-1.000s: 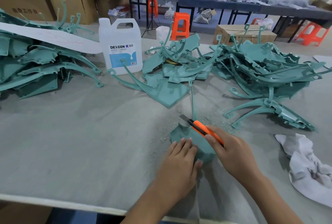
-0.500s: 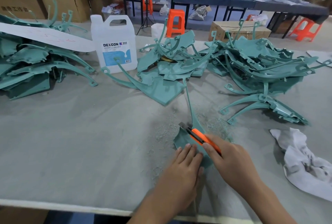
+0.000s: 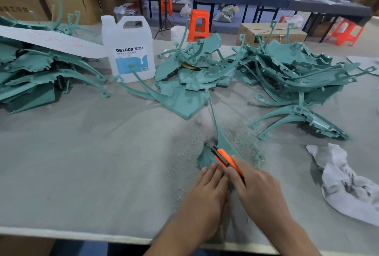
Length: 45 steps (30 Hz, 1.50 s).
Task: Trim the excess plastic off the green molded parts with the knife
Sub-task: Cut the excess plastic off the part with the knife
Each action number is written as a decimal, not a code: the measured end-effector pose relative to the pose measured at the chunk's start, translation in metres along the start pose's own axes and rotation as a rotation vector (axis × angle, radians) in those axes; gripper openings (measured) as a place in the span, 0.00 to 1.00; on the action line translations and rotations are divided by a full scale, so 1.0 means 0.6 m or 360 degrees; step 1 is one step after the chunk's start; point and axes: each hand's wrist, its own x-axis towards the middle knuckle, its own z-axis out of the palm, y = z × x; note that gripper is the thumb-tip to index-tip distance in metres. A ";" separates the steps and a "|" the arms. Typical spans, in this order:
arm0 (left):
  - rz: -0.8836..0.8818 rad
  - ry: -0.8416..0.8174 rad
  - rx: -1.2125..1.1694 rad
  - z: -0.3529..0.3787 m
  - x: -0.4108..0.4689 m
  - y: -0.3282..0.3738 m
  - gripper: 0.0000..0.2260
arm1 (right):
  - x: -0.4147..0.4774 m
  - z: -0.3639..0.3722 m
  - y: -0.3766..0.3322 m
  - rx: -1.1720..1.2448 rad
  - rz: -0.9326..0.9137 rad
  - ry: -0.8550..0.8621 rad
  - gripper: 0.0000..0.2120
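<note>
1. I am pressing one green molded part (image 3: 224, 145) flat at lower centre with my left hand (image 3: 207, 192), fingers straight.
2. My right hand (image 3: 256, 192) is gripping the orange utility knife (image 3: 224, 158), blade at the part's upper-left edge.
3. Loose shavings (image 3: 246, 142) are lying around it: trimming is underway, I judge.
4. Three heaps of parts (image 3: 297, 71) are waiting above; trimmed or not, I cannot tell.

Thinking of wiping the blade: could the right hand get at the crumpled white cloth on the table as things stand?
Probably yes. The crumpled white cloth lies on the right hand side, with only bare grey table between. But that hand grips the orange utility knife.
</note>
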 end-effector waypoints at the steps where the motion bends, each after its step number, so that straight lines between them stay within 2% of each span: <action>1: -0.0017 -0.0001 -0.0008 -0.001 0.001 0.001 0.21 | 0.000 0.003 0.001 -0.0002 0.0006 -0.0001 0.12; 6: -0.0061 0.0010 0.0005 0.000 0.002 0.005 0.21 | 0.006 0.002 0.015 -0.0019 0.0060 0.0118 0.12; 11: -0.0063 0.0011 0.0012 0.003 0.000 0.006 0.21 | 0.008 0.002 0.036 0.0137 0.0075 -0.0046 0.16; 14: -0.0071 -0.0006 0.0046 0.003 0.000 0.006 0.21 | 0.020 -0.005 0.051 0.0124 0.0088 0.0016 0.14; 17: -0.0055 -0.0030 0.0054 0.000 0.000 0.007 0.22 | 0.034 -0.015 0.071 0.0116 0.0022 0.0016 0.13; 20: -0.0053 -0.0036 0.0057 -0.003 0.000 0.007 0.22 | 0.046 -0.022 0.091 0.0033 -0.0051 -0.0119 0.14; 24: -0.0034 -0.0059 0.0072 -0.005 0.001 0.009 0.22 | 0.057 -0.040 0.105 0.0108 -0.0217 -0.0157 0.18; 28: -0.0030 -0.0103 0.0062 -0.009 0.002 0.008 0.22 | 0.055 -0.032 0.107 -0.0021 -0.0182 -0.0023 0.16; 31: -0.0042 -0.0109 0.0071 -0.011 0.003 0.008 0.22 | 0.047 -0.026 0.103 0.0113 -0.0200 -0.0116 0.18; 33: -0.0043 -0.0120 0.0048 -0.010 0.002 0.008 0.22 | 0.051 -0.029 0.111 0.0053 -0.0163 -0.0080 0.20; 37: -0.0034 -0.0138 0.0062 -0.013 0.002 0.007 0.22 | 0.051 -0.036 0.107 0.0140 -0.0239 -0.0123 0.20; 41: -0.0041 -0.0157 0.0037 -0.011 0.003 0.008 0.22 | 0.051 -0.032 0.105 -0.0039 -0.0174 -0.0013 0.16; 45: -0.0046 -0.0157 0.0044 -0.012 0.004 0.007 0.22 | 0.051 -0.030 0.101 -0.0037 -0.0255 -0.0036 0.15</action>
